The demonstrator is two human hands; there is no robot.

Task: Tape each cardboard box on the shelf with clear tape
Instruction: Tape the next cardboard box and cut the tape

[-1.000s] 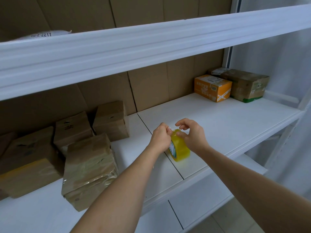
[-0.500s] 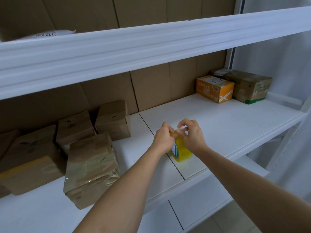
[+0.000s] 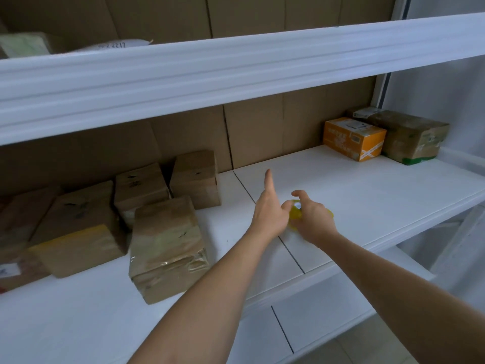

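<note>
- White shelf (image 3: 367, 195) carries the brown cardboard boxes (image 3: 168, 248), well apart from the tape; taping could stall if the loose end is lost
- Yellow-tinted tape roll (image 3: 296, 215) is grasped by the right hand (image 3: 313, 222); it could slip
- The left hand (image 3: 270, 208) is released, forefinger straight, thumb touching the roll; tape could stick to it

The left hand (image 3: 270, 215) has let go and opened, one finger pointing up; the tape roll (image 3: 296, 214) now lies lower under the right hand (image 3: 313, 223).

Dim, bluish daylight from the right; hands motion-blurred, edges bowed.
</note>
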